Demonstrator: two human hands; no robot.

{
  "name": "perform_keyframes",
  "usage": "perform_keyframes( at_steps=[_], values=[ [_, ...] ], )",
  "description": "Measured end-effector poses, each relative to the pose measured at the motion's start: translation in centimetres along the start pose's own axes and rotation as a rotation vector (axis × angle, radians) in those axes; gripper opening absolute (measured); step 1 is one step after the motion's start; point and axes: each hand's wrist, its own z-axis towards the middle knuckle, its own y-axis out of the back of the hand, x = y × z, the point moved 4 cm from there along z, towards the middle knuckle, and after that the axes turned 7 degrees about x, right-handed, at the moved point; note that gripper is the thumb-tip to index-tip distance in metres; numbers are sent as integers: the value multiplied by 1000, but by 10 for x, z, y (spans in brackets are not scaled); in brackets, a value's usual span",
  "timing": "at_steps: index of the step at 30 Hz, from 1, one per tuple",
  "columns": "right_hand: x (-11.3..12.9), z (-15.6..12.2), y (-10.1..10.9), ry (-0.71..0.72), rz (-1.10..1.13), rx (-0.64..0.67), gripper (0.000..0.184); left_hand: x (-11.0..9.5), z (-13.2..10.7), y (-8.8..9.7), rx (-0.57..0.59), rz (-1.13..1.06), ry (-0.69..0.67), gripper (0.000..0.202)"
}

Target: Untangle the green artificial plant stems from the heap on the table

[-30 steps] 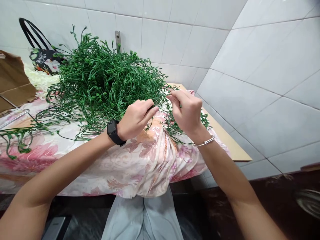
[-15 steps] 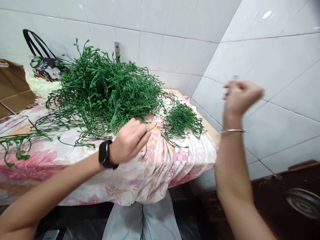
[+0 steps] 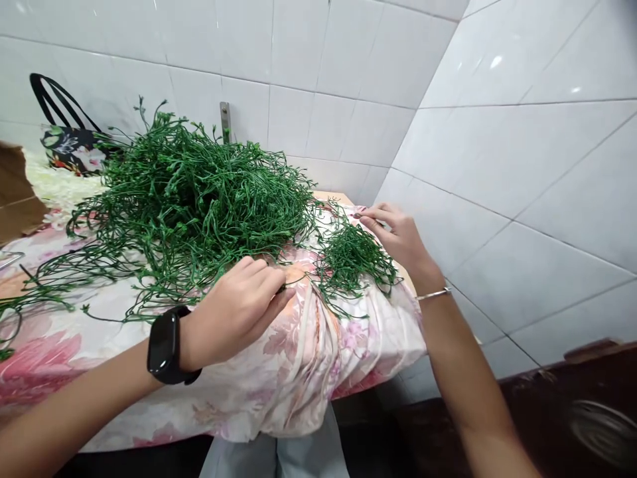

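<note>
My left hand (image 3: 236, 309), wearing a black watch, is closed over the table with a thin green artificial stem (image 3: 300, 278) pinched at its fingertips. Right of it lies a small heap of green artificial stems (image 3: 354, 255). Beyond that heap, my right hand (image 3: 398, 239) has its thumb and fingers pinched together at the table's far right side. Something small sits at those fingertips, too small to make out. A large tangled pile of the same green stems (image 3: 199, 192) lies behind my left hand.
A flowered cloth (image 3: 269, 382) covers the table and hangs bunched at the front. A dark floral bag (image 3: 74, 149), white flowers (image 3: 64, 182) and brown paper (image 3: 17, 199) stand at the left. Tiled walls (image 3: 497, 146) close in behind and on the right.
My right hand has come down and left from its raised place by the wall to the table beside the small heap. My left hand keeps its pinch; the view has shifted slightly.
</note>
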Motion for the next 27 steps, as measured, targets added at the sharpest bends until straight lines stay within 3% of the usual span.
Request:
perform_keyframes(
  at_steps=[5, 11, 15, 19, 22, 27],
  values=[
    [-5, -1, -9, -15, -43, 77, 24, 11, 22, 19, 3, 171, -71, 25],
    [2, 2, 9, -25, -62, -212, 21, 42, 46, 14, -2, 90, -10, 17],
    [18, 11, 20, 18, -109, -265, 15, 62, 42, 8, -68, -184, 77, 19],
    [58, 25, 16, 155, -82, -149, 14, 77, 34, 1, -49, -628, 174, 22],
    [93, 33, 1, 260, -27, 0, 16, 84, 33, -8, -43, -921, 203, 27],
    [117, 39, -37, 298, 159, 131, 22, 89, 33, -14, -172, -1160, 237, 24]
  ],
)
